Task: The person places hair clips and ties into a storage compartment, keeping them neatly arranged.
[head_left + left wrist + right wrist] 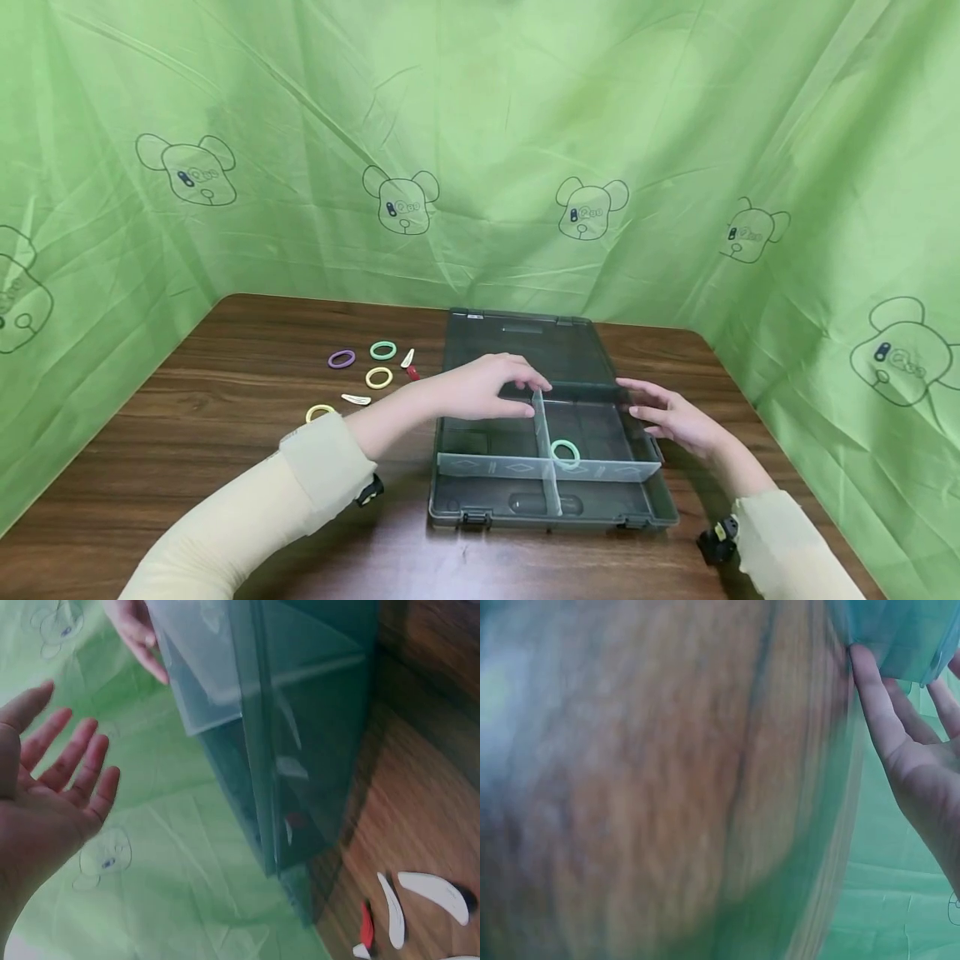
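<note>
A dark translucent divider box (555, 523) lies on the table with its lid (517, 337) folded back. My left hand (487, 387) is over the box, beside the top of the upright divider (542, 429), thumb and fingers apart. In the left wrist view, that left hand (56, 784) has loosely bent, spread fingers and an empty palm. My right hand (675, 419) is at the box's right side near the lid hinge. In the right wrist view, the right hand (922, 761) has spread fingers at the box edge. A mint-green hair tie (565, 454) leans in the back right compartment.
Left of the box lie a purple hair tie (341, 359), a green hair tie (383, 350), yellow hair ties (378, 378), white hair clips (356, 400) and a red hair clip (413, 373). A green curtain (495, 275) surrounds the wooden table (225, 392).
</note>
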The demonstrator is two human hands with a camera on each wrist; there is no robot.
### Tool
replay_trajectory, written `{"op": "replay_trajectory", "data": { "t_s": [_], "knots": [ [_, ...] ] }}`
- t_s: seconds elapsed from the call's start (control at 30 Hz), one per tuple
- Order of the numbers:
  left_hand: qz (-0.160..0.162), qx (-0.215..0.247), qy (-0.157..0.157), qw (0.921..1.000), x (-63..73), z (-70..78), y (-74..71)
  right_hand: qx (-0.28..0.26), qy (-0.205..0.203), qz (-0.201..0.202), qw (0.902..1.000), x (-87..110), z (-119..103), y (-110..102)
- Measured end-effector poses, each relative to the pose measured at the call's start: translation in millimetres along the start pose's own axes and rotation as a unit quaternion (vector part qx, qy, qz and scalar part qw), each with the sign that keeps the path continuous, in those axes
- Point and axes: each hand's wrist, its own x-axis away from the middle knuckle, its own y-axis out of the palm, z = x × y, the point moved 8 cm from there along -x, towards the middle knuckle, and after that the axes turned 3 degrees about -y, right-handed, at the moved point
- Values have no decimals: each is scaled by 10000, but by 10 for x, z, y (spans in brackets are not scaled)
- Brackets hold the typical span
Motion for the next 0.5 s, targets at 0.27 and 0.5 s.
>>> {"op": "replay_trajectory", "data": {
  "t_s": [0.27,0.5],
  "knots": [
    [21,192,-10,9998,321,-54,-259,129,57,-49,9999,43,-39,28],
    [358,158,-188,9991,618,-254,-539,119,142,-15,9998,46,-22,35]
  ]
}}
